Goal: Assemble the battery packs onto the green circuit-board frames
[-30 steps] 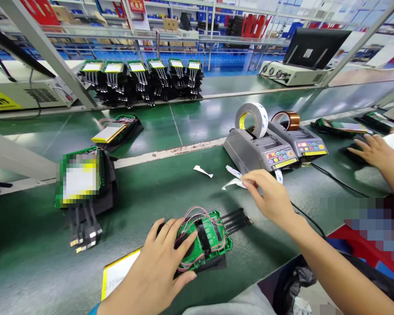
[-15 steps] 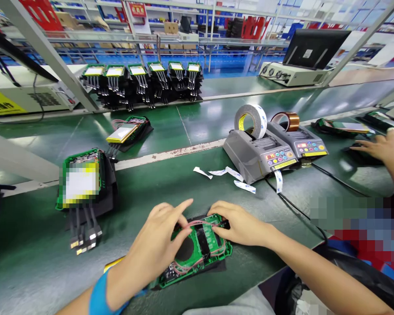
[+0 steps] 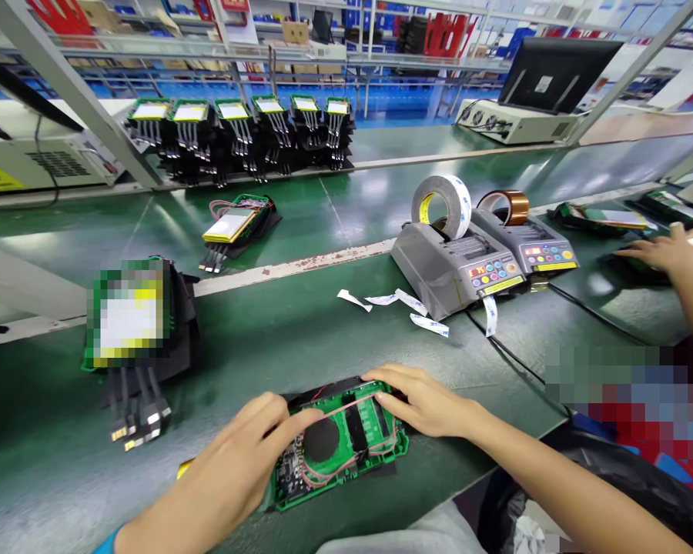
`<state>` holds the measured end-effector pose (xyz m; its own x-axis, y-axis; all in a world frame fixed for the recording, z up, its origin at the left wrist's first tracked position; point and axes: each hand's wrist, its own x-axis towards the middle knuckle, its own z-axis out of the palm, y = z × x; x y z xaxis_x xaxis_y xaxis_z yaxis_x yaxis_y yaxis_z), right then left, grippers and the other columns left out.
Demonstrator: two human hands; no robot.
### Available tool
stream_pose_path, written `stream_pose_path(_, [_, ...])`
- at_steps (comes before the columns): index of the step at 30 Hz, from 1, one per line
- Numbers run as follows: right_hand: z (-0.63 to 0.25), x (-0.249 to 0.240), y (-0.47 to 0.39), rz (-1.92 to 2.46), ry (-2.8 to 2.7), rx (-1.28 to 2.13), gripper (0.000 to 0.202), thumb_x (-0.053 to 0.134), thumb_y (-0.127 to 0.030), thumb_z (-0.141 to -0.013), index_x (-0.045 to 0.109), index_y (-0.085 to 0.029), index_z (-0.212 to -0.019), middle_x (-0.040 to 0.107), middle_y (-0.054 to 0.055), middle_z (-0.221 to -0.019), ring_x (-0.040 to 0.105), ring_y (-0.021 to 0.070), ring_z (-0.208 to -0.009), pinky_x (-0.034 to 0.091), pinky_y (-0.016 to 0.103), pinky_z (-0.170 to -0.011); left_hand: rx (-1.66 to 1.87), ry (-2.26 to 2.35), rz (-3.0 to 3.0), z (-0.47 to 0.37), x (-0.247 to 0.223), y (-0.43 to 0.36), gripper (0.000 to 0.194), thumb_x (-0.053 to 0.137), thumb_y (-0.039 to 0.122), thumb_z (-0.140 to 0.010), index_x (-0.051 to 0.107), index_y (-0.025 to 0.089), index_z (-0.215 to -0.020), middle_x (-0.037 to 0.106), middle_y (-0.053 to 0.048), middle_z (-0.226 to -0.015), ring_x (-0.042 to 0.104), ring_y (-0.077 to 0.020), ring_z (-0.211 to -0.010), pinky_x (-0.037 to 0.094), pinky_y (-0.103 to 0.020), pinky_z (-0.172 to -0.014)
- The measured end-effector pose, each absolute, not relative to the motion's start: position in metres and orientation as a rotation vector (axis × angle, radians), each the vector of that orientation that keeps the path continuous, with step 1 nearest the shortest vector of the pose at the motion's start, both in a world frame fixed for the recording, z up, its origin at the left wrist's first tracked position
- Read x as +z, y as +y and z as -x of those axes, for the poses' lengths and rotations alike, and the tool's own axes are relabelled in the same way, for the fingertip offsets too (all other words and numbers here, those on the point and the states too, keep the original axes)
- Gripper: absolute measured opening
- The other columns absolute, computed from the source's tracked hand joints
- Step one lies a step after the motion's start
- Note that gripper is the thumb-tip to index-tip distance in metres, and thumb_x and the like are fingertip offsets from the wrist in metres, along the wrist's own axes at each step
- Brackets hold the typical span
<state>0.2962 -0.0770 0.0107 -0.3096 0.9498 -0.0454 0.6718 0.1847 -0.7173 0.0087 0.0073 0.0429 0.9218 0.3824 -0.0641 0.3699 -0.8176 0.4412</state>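
A green plastic case (image 3: pixel 346 481) lies on the bench, with a circuit board, a round black pad (image 3: pixel 322 444) and a black strip across it. A pink wire (image 3: pixel 349 405) runs straight over its far side, between my two hands. My left hand (image 3: pixel 248 438) is closed at the case's left end, its thumb and finger on the wire. My right hand (image 3: pixel 419 396) grips the far right corner, fingers over the outer edge and thumb tip by the wire's other end. More pink wires (image 3: pixel 329 475) curve along the near side. A yellow edge (image 3: pixel 183 467) peeks out behind my left hand.
Two tape dispensers (image 3: pixel 459 265) stand beyond my right hand, with tape strips (image 3: pixel 429 325) beside them. A unit with cables (image 3: pixel 127 331) is at left, another (image 3: pixel 236 219) behind. Stacked units (image 3: pixel 242 138) fill the back. A co-worker's hand (image 3: pixel 670 250) is at right.
My left hand has moved left and down, its raised index finger now curled in. The pink wire went from a loose arc to a straight line. My right hand stays at the corner.
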Motion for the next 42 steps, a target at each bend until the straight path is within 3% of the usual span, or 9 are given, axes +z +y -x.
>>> stream_pose_path(4, [-0.291, 0.007, -0.078, 1.567, -2.027, 0.849, 0.03, 0.04, -0.024, -0.095, 0.055, -0.019, -0.12, 0.064, 0.006, -0.114, 0.06, 0.0174, -0.104, 0.047, 0.03, -0.093, -0.123, 0.399, -2.882, -0.018, 0.053, 0.006, 0.063, 0.027, -0.004, -0.086, 0.033, 0.029, -0.14, 0.049, -0.003, -0.088, 0.046, -0.0185, -0.078, 0.041, -0.033, -0.07])
stream_pose_path(10, [-0.281, 0.003, -0.077, 1.659, -1.961, 0.793, 0.028, 0.041, -0.013, -0.089, 0.058, -0.021, -0.11, 0.066, 0.003, -0.105, 0.061, 0.0169, -0.096, 0.048, 0.03, -0.087, -0.223, 0.187, -3.193, -0.039, 0.058, 0.008, 0.046, 0.038, 0.008, -0.09, 0.042, 0.017, -0.135, 0.051, -0.004, -0.083, 0.045, -0.0222, -0.078, 0.038, -0.036, -0.068])
stream_pose_path(22, [-0.27, 0.007, -0.071, 1.758, -1.875, 0.744, 0.027, 0.042, -0.003, -0.075, 0.055, -0.021, -0.091, 0.061, 0.001, -0.088, 0.057, 0.0156, -0.081, 0.044, 0.027, -0.074, -0.238, 0.192, -3.284, -0.053, 0.043, 0.004, 0.034, 0.042, 0.01, -0.088, 0.055, 0.017, -0.119, 0.052, -0.005, -0.079, 0.044, -0.0219, -0.074, 0.03, -0.036, -0.063])
stream_pose_path(31, [-0.273, 0.011, -0.069, 1.804, -2.023, 0.714, 0.028, 0.042, -0.005, -0.078, 0.054, -0.02, -0.098, 0.061, 0.003, -0.091, 0.056, 0.0179, -0.083, 0.045, 0.031, -0.075, -0.34, 0.313, -3.314, -0.05, 0.03, -0.004, 0.059, 0.046, 0.018, -0.084, 0.033, 0.018, -0.142, 0.047, -0.005, -0.083, 0.042, -0.0247, -0.077, 0.032, -0.038, -0.065])
stream_pose_path(33, [-0.274, 0.016, -0.071, 1.744, -2.114, 0.58, 0.027, 0.043, -0.008, -0.082, 0.055, -0.019, -0.103, 0.059, 0.006, -0.102, 0.053, 0.0202, -0.091, 0.045, 0.035, -0.081, -0.325, 0.336, -3.34, -0.048, 0.029, -0.006, 0.06, 0.045, 0.017, -0.084, 0.032, 0.018, -0.142, 0.047, -0.006, -0.086, 0.042, -0.0254, -0.079, 0.033, -0.04, -0.067])
stream_pose_path(36, [-0.275, 0.023, -0.077, 1.589, -2.243, 0.38, 0.025, 0.044, -0.015, -0.089, 0.056, -0.02, -0.111, 0.052, 0.009, -0.122, 0.048, 0.023, -0.105, 0.042, 0.04, -0.092, -0.308, 0.362, -3.336, -0.048, 0.03, -0.008, 0.056, 0.042, 0.015, -0.084, 0.035, 0.018, -0.14, 0.047, -0.006, -0.086, 0.042, -0.0252, -0.079, 0.033, -0.04, -0.067])
stream_pose_path(42, [-0.275, 0.026, -0.085, 1.485, -2.445, 0.362, 0.028, 0.044, -0.031, -0.095, 0.055, -0.022, -0.119, 0.053, 0.007, -0.127, 0.046, 0.0233, -0.111, 0.04, 0.041, -0.095, -0.282, 0.406, -3.236, -0.053, 0.043, -0.003, 0.047, 0.041, 0.007, -0.083, 0.049, 0.02, -0.128, 0.048, -0.004, -0.082, 0.044, -0.0222, -0.074, 0.03, -0.036, -0.062])
